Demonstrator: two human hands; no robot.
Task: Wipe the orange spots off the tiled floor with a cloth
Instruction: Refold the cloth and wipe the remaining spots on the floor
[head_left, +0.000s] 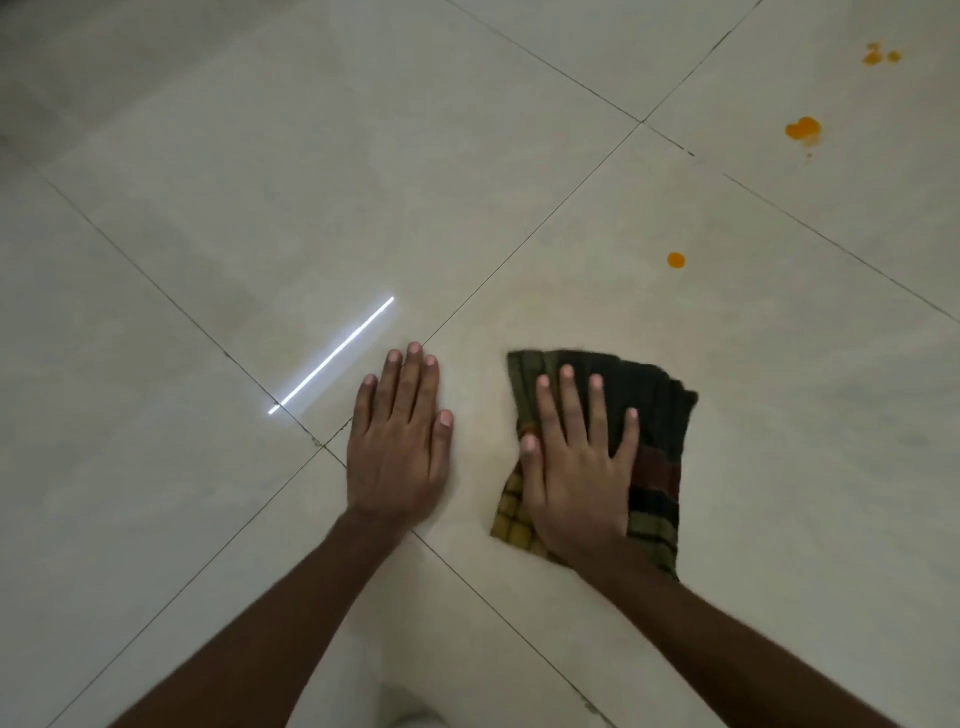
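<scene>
The right hand (576, 467) lies flat on a folded checked cloth (639, 431), with the fingers spread open and pressing the cloth down on the tiled floor (208, 208); it grips nothing. The cloth is dark green, brown and yellow, and it rests on the floor near the middle of the view, a little toward the right edge. The left hand (397, 447) is just beside it, palm down on the bare tile, with the fingers straight and close together, and it covers the place where two grout lines cross. A small round orange spot (675, 260) stays on the same tile as the cloth, apart from it. A bigger orange spot (802, 129) and some small orange specks (878, 53) lie toward the far right corner of the floor. A thin bright reflection (332, 356) shines on the tile beside the left hand.
</scene>
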